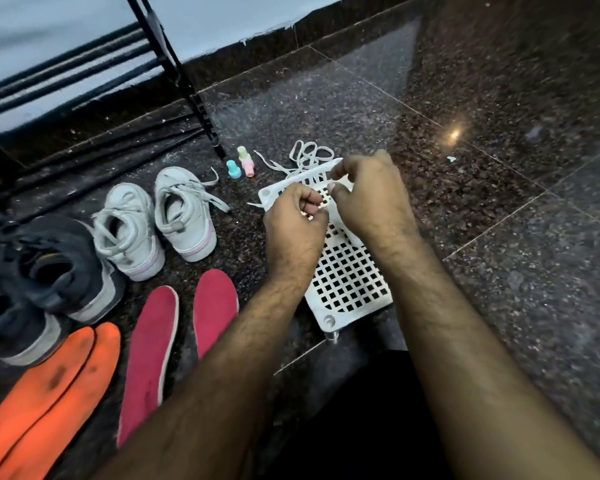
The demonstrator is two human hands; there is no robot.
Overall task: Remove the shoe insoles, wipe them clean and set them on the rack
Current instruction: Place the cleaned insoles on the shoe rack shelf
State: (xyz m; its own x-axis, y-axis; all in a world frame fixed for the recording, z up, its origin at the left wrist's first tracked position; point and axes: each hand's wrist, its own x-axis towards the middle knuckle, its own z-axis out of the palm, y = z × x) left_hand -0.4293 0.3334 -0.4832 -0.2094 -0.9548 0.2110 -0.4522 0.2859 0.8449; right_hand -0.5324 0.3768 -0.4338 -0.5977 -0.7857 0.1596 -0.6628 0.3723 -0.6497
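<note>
The pink insoles (pixel 174 344), long axes near-to-far, lie left of both hands, nearer the left hand (pixel 293 225), which like the right hand (pixel 368 199) pinches a white lace (pixel 309 157) over the white rack (pixel 347 282).

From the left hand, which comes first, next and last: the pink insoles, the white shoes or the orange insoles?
Starting at the left hand:
1. The pink insoles, just below and left of it.
2. The white shoes, farther left near the rack legs. These first two are fairly close to call.
3. The orange insoles, at the bottom-left corner.
</note>
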